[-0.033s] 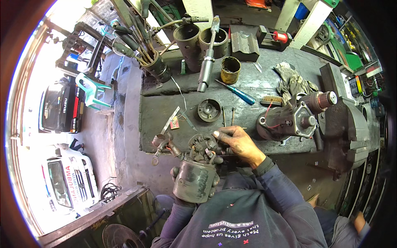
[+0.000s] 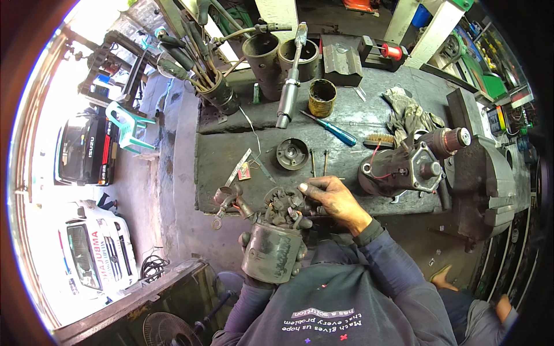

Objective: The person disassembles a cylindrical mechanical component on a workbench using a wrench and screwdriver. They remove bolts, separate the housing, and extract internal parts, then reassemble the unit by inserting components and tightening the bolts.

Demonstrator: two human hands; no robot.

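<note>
My left hand (image 2: pixel 301 254) is wrapped round a dark cylindrical motor housing (image 2: pixel 268 254), its fingers showing at both sides. The housing is held upright above my lap, close to the bench's near edge. Its upper end exposes a brush assembly (image 2: pixel 283 207) with wires and metal holders. At that end, my right hand (image 2: pixel 337 199) has its thumb and forefinger drawn together; whatever they grip cannot be made out. Beyond lie a round metal end cap (image 2: pixel 292 154) and two long thin bolts (image 2: pixel 325 161). A metal clamp ring (image 2: pixel 224 196) hangs beside the housing's left side.
On the dark bench (image 2: pixel 231 141) lie a blue screwdriver (image 2: pixel 337 132), a brush (image 2: pixel 379 140), a starter motor (image 2: pixel 398 173), a matchbox (image 2: pixel 243 171) and a rag (image 2: pixel 412 112). Metal pots (image 2: pixel 261 63) stand behind. At lower right is another person's leg (image 2: pixel 443 279).
My hands and the motor housing look unmoved. The other person's foot at lower right has shifted slightly.
</note>
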